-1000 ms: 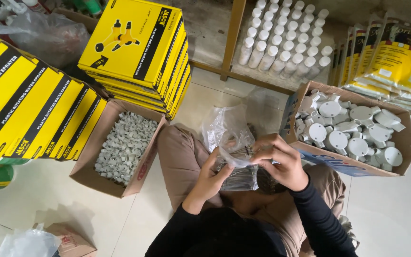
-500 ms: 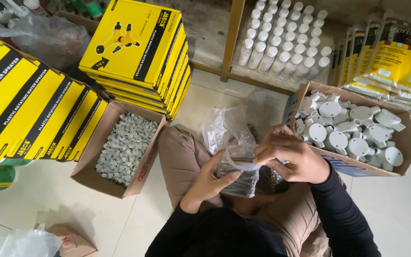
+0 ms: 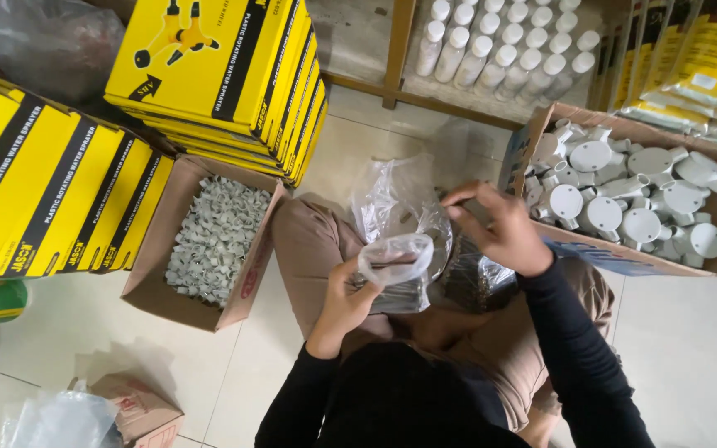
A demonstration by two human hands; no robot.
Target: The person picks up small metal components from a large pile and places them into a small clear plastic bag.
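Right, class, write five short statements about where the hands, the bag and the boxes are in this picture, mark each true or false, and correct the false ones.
1. The left hand holds a small clear plastic bag. True.
2. The right hand rests inside the box of small grey parts. False: it is raised over the lap, beside the box of round white fittings.
3. The box of small grey parts lies on the person's left. True.
4. The yellow boxes are stacked behind the box of round white fittings. False: they are stacked behind the box of small grey parts.
5. White bottles stand in rows on a shelf. True.
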